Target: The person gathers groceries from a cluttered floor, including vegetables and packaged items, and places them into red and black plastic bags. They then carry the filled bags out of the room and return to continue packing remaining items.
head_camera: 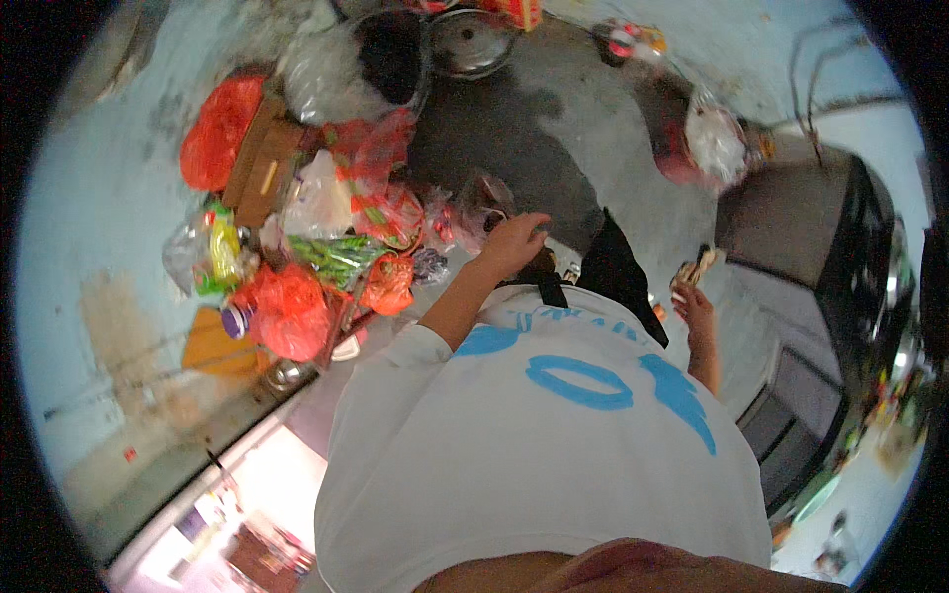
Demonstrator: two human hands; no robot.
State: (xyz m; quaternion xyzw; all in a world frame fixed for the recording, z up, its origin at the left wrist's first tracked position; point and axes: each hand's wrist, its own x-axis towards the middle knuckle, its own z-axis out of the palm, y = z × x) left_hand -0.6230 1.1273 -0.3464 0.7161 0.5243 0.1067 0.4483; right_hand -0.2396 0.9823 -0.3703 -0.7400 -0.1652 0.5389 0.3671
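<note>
My left hand (517, 241) hangs in front of my waist with its fingers loosely apart, and I see nothing in it. Close beyond it lies a clear plastic bag (483, 194) with dark contents. Out to the right, my right hand (693, 302) grips a small beige-and-brown item (695, 267) between thumb and fingers; blur hides what it is. Left of my left hand are a red bag (389, 284), leafy green vegetables in clear plastic (337, 258) and a larger red plastic bag (293, 311).
A cardboard box (256, 167), a white plastic bag (320, 199) and another red bag (222, 133) crowd the left. A round metal lid (472, 43) lies at the far side. On the right stands a dark cabinet (786, 215), with a lined bin (712, 141) beyond it.
</note>
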